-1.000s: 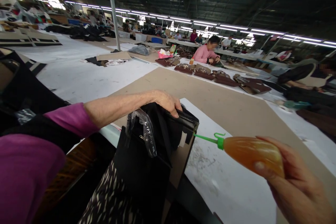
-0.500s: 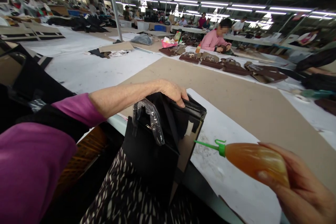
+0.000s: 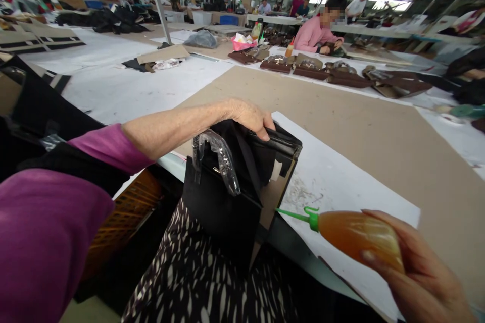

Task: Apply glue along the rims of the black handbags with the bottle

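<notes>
My left hand (image 3: 252,118) grips the top edge of a black handbag (image 3: 220,217), its thumb over the near side and its other fingers mostly hidden. The bag leans at the table edge above my lap, its handle (image 3: 223,161) wrapped in clear plastic. A brown inner panel (image 3: 270,206) and a small pale strip (image 3: 276,170) show on its open side. In my right hand (image 3: 420,262) lies a squeeze bottle (image 3: 358,234) of amber liquid, held sideways. The tip of its green nozzle (image 3: 291,214) is at the edge of the brown panel.
White paper (image 3: 303,181) lies under the bag on a brown board (image 3: 341,116). Brown bag pieces (image 3: 314,71) line the far side, where a person in pink (image 3: 312,35) works. Black pieces (image 3: 41,96) are at left, with an orange basket (image 3: 127,217) below the table.
My right hand has brought the bottle a little left, and the nozzle tip has slid lower along the brown panel's edge. The camera view has tilted slightly down. My left hand keeps its grip.
</notes>
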The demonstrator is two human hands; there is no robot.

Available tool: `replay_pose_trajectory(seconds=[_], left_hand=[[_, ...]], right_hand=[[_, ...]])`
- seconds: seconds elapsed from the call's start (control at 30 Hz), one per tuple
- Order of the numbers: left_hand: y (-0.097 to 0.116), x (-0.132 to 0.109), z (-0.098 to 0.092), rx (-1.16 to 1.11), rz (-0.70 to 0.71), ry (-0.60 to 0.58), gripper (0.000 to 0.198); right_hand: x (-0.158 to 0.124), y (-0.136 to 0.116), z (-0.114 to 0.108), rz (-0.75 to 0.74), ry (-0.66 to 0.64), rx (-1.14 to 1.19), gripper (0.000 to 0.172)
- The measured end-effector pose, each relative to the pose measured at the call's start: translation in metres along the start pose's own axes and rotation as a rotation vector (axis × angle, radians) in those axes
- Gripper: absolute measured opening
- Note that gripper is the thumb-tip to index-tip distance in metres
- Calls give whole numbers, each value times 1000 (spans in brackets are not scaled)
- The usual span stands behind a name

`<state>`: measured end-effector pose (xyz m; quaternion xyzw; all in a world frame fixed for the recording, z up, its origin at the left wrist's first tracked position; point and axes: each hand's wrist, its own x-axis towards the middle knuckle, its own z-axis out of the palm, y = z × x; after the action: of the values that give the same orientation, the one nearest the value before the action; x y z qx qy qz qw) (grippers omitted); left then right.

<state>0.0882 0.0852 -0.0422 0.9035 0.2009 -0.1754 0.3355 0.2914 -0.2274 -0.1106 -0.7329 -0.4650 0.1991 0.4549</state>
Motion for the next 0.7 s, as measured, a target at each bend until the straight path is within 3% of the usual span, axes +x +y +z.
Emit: replay_pose_trajectory(seconds=[0.37, 0.7], left_hand=[[2, 1, 3, -26, -38, -1, 24], [5, -11, 3, -15, -44, -17, 27]], right_hand=[[-13, 1, 9, 35, -20, -4, 44], [-26, 19, 11, 110, -241, 71, 47]])
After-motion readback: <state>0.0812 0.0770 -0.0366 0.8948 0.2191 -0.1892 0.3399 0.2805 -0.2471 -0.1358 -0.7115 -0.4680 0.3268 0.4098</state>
